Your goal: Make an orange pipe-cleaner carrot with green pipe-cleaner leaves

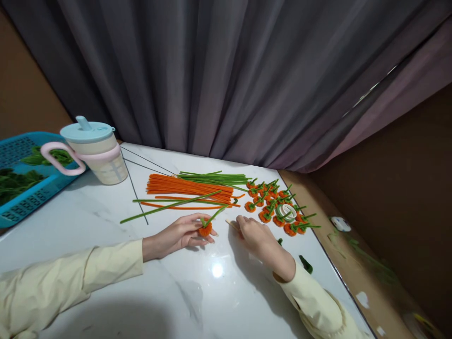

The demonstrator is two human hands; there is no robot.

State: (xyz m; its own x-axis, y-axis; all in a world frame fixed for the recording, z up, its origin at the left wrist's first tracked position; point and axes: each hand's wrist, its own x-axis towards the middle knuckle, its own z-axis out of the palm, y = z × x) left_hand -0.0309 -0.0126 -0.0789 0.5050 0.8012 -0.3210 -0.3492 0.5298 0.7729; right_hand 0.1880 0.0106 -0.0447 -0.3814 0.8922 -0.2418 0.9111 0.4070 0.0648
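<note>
My left hand rests on the white marble table and pinches a small orange pipe-cleaner flower with a green stem pointing up and right. Just to its right, my right hand holds a thin wooden stick, its tip aimed toward the flower. Behind the hands lie a bundle of orange pipe cleaners and a bundle of green pipe cleaners. One long green pipe cleaner lies across the orange ones.
Several finished orange flowers lie at the right with a roll of tape among them. A lidded cup with a pink handle and a blue basket of leaves stand at the left. Grey curtain behind; the table edge runs along the right.
</note>
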